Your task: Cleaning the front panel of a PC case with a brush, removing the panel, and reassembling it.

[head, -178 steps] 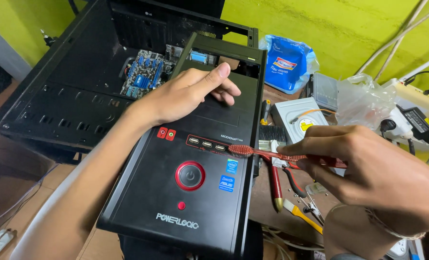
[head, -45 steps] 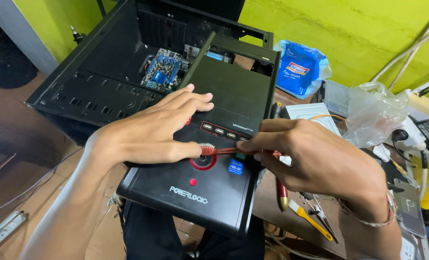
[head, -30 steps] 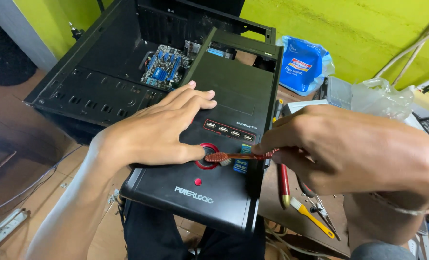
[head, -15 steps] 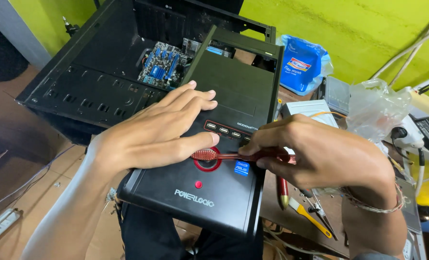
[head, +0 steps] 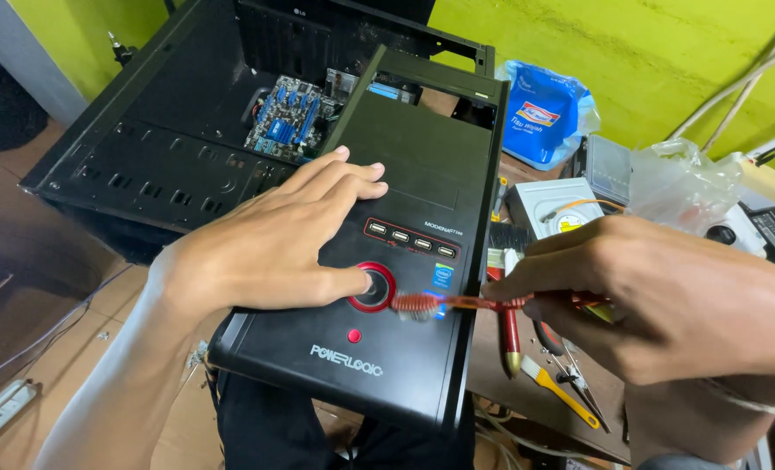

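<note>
Head view: right hand [head: 666,305] cut off at frame edge, fist closed around red toothbrush [head: 466,303], handle mostly hidden; bristles blurred beside round red-ringed button [head: 372,287]. Left hand [head: 274,244] open, flat on glossy black front panel [head: 405,226]. Beyond, open computer case [head: 187,113], motherboard partly hidden.

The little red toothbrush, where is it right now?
In the head view, the red toothbrush is right of centre, held in the right hand. Its bristles rest on the black plastic computer front panel, beside the round red-ringed button under the left hand's thumb.
</note>
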